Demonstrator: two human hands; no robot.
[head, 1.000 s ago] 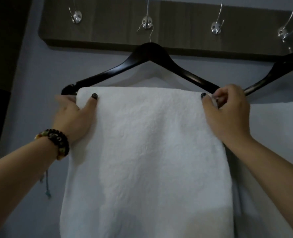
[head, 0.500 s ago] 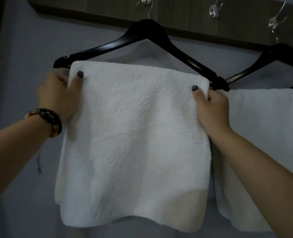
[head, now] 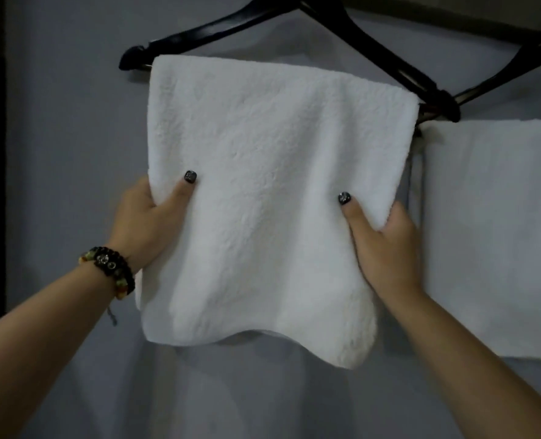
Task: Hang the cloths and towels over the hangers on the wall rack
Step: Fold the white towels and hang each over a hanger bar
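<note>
On the black hanger (head: 310,23) my white towel (head: 262,201) hangs folded over the bar. My left hand (head: 148,223) pinches the towel's left edge partway down, thumb in front. My right hand (head: 383,245) pinches its right edge. Right of the hanger hangs another white towel (head: 497,236).

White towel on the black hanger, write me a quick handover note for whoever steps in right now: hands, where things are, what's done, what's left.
Left hand grips the left edge of the white terry towel, thumb on its front.
Right hand grips the right edge the same way.
The towel is draped over the bar of the black wooden hanger, which sits tilted, right end lower.
A second white towel already hangs on the neighbouring black hanger to the right.
Left: probably even out this towel and let go; other cloths are not in view.
</note>
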